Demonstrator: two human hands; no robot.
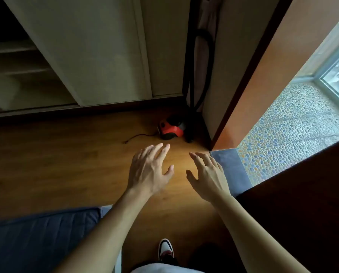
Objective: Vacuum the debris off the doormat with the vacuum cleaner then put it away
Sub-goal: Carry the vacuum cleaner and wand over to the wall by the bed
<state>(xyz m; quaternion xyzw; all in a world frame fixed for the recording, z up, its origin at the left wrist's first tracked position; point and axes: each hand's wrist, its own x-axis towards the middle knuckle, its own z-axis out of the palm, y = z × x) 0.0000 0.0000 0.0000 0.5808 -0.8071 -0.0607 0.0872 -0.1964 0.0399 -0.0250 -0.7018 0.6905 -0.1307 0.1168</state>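
vacuum cleaner (171,127), red and black, sitting on the wood floor (66,154) in the far corner, hose (202,56) looping up the wall behind it. sweeping left to right: dark blue mat (38,239) lying at lower left, partly cut off by the frame edge; loose cord (137,137) trailing left of the machine. left hand (148,172) hovering with fingers spread, gripping nothing. right hand (209,177) doing the same just beside it, the two apart. a second blue mat (230,170) lying at the doorway, by the pebbled floor (294,131). judging the step as reaching for the machine: looking for a handle on the body, gathering hose and cord so nothing is dragging. handle, plug end and debris too dim to make out; unclear which mat is the doormat.
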